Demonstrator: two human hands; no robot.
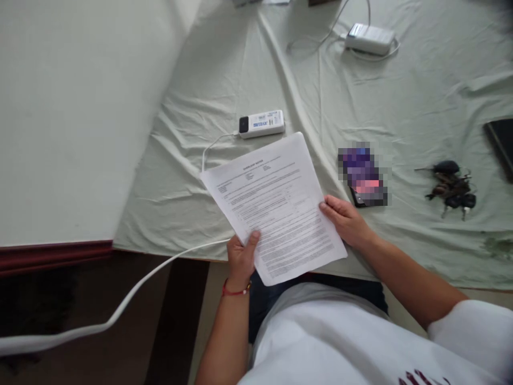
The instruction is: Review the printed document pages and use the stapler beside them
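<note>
A printed sheet of paper (276, 208), possibly more than one page, is held up at a tilt above the table's front edge. My left hand (241, 256) grips its lower left side, thumb on top and fingers hidden beneath. On the right edge, my right hand (342, 216) pinches the paper between thumb and fingers. The heading seems to read "Overleaf Notes"; the lines of text below are too small to read. Just past the top edge lies a white power bank (262, 124) with a cable plugged in. A phone (364, 179), its screen blurred out, lies near my right hand.
A pale green cloth (224, 80) with wrinkles covers the table. Keys (452, 187) lie to the right, with a dark object (500, 144) beyond. Another white power bank (371, 38) with cables sits at the back. A white cable (132, 294) crosses the front left edge beside a wall (80, 107).
</note>
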